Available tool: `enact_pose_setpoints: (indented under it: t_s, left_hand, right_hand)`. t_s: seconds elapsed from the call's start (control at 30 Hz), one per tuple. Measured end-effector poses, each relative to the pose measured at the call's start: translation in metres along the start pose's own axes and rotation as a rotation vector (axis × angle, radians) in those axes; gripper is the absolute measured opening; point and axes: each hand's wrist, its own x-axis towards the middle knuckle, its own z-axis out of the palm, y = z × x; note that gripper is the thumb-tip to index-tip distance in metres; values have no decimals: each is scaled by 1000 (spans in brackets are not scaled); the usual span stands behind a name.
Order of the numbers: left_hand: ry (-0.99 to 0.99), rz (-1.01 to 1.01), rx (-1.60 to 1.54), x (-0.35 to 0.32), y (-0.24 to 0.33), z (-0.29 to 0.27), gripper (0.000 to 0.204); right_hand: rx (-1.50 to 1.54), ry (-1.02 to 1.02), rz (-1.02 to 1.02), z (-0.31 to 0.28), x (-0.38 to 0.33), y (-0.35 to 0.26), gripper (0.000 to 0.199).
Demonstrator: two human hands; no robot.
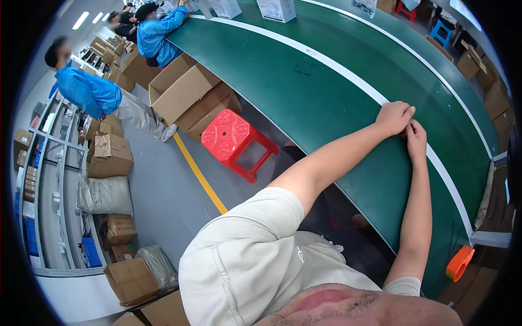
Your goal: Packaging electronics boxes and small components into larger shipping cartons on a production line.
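- Both arms reach out over the green belt (326,103), which runs from the top of the frame down to the lower right.
- The left hand (395,117) and right hand (417,139) meet at right of centre, touching each other right at the white stripe (348,77) that runs along the belt.
- Grip: the left hand's fingers are curled in and the right hand's fingers point up to meet them, but whether they pinch something small cannot be told; nothing shows between them.
- Judged from this, the hands are picking at or pressing something at the stripe's edge; the step looks like fine fingertip work just begun, not a lift or a carry.
- The next move would call for a careful pinch with both hands kept close together on the stripe.
- An orange tape holder (459,262) lies at the lower right, well apart from the hands.
- A red stool (231,133) stands on the floor left of the belt; open boxes (185,89) sit beyond it, near people in blue.
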Motion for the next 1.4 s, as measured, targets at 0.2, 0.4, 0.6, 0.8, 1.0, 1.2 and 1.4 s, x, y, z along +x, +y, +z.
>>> enact_pose_setpoints:
  t_s: [0.2,0.4,0.6,0.8,1.0,1.2,1.4]
  left_hand:
    - [-516,-139,-458,5,0,17,37]
    - [-707,-314,-787,7,7,11,35]
    - [-673,-175,-687,7,-3,16,40]
    - [-631,-83,-604,7,-6,20,42]
    - [-688,-187,-684,7,-4,16,42]
    - [-715,-256,-716,8,-2,16,43]
    - [-715,-328,-780,4,-5,17,38]
  right_hand:
    - [314,38,115,-4,-13,4,28]
    - [562,3,27,-9,-21,6,34]
    - [715,-61,32,-17,-15,0,40]
    - [731,-72,56,-18,-15,-2,43]
    - [700,-67,46,-15,-15,-1,41]
    - [665,36,146,-11,-17,0,38]
    - [637,15,138,-8,-17,-1,38]
